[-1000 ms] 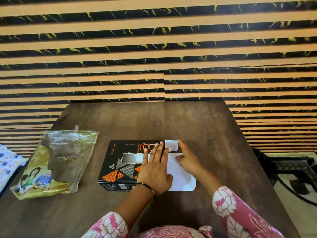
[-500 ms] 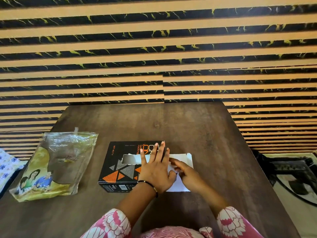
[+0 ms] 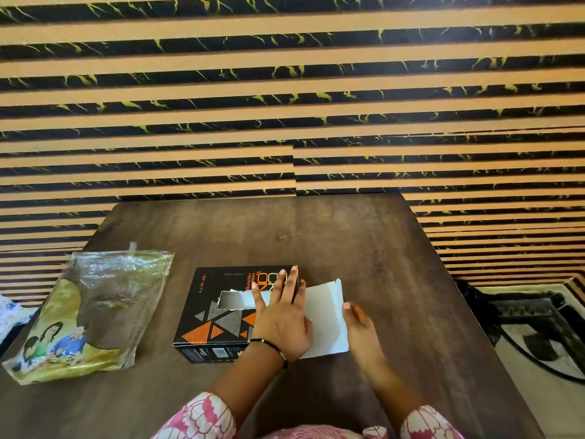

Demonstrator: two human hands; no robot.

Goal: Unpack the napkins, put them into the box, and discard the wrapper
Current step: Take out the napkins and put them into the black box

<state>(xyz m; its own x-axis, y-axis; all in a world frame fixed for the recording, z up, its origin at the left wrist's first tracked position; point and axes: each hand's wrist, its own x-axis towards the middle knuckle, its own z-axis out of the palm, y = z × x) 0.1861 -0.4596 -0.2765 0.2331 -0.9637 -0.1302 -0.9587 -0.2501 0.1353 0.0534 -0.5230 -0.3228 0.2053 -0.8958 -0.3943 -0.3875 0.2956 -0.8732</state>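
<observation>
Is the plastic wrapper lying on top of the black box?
No, the wrapper lies on the table, apart from the box.

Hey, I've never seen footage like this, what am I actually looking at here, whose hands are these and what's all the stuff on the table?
There is no machine here. A person wears a wide-angle camera on the head, looking forward and down, so you see their own two bare hands from above.

They sit at a dark wooden table set against a striped wall. In the middle lies a black box with orange triangles and a cut opening on top. The left hand presses flat on the box's right part. The right hand rests open against a white end flap that stands open on the box's right end; I cannot see a firm grip on it.

To the left lies a clear and yellow plastic wrapper, which looks empty. Nothing is lifted off the table.
</observation>
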